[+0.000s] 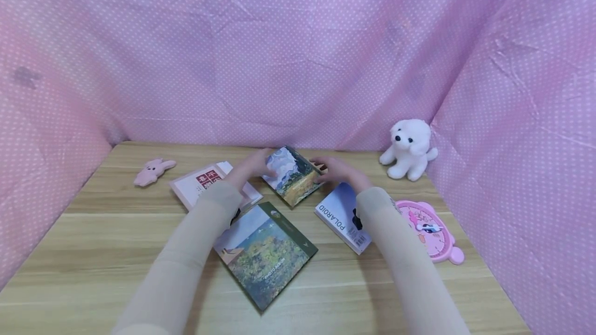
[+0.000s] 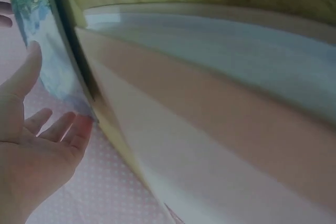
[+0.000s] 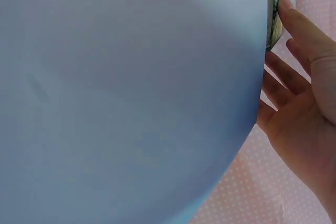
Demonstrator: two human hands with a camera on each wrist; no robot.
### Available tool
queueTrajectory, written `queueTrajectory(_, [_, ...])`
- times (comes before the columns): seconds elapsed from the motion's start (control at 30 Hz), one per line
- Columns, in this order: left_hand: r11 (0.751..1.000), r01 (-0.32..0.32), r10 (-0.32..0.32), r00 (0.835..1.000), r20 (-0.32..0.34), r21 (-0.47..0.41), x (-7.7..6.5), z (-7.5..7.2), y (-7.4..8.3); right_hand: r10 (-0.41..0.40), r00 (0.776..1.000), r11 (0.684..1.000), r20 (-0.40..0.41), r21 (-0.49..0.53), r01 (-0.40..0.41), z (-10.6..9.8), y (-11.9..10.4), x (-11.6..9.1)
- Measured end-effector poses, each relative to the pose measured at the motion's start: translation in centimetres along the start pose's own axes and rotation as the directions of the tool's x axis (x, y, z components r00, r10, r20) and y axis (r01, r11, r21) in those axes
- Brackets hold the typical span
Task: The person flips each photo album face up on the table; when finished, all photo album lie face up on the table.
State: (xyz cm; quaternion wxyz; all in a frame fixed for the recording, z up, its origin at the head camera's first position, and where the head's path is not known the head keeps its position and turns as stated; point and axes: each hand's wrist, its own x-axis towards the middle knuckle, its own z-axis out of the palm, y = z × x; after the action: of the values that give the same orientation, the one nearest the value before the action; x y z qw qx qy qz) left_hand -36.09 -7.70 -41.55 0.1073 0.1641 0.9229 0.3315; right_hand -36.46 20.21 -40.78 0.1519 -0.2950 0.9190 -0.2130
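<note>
At the back middle of the table, a book with a painted landscape cover (image 1: 293,182) lies between both hands. My left hand (image 1: 253,165) holds its left side; in the left wrist view the thumb (image 2: 32,61) lies over the cover and the fingertips meet the edge. On the other side my right hand (image 1: 343,172) holds it, with the thumb (image 3: 294,17) on its edge in the right wrist view and the fingers lower down. A white pack with red characters (image 1: 188,190) lies under the left forearm. Below the right hand is a POLAROID box (image 1: 337,213).
A larger PHOTO ALBUM (image 1: 270,262) lies at the front middle. A pink clock (image 1: 437,242) is beside the right forearm, and a white toy dog (image 1: 410,149) sits at the back right. Far left lies a pink plush toy (image 1: 153,170). Pink dotted cloth (image 1: 279,56) encloses the table.
</note>
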Motion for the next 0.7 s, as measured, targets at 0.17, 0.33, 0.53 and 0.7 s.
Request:
queueTrajectory(0.17, [0.998,0.044,-0.044,0.999,-0.001,0.043,0.39,0.43,-0.37,-0.019,0.999,0.999,0.035,0.043,0.017,-0.15,0.22,-0.23])
queueTrajectory(0.33, [0.998,0.044,-0.044,0.999,-0.006,0.041,0.42,0.48,-0.33,-0.011,0.999,0.999,0.048,0.044,0.009,-0.12,0.40,-0.49])
queueTrajectory(0.53, [0.998,0.047,-0.047,0.999,0.003,0.030,0.22,0.40,-0.05,0.020,0.999,1.000,0.031,0.011,-0.021,0.20,0.57,-0.25])
queueTrajectory(0.7, [0.998,0.055,-0.055,0.998,0.000,-0.011,0.25,0.41,-0.08,-0.001,1.000,1.000,0.017,0.020,0.001,0.10,0.59,-0.42])
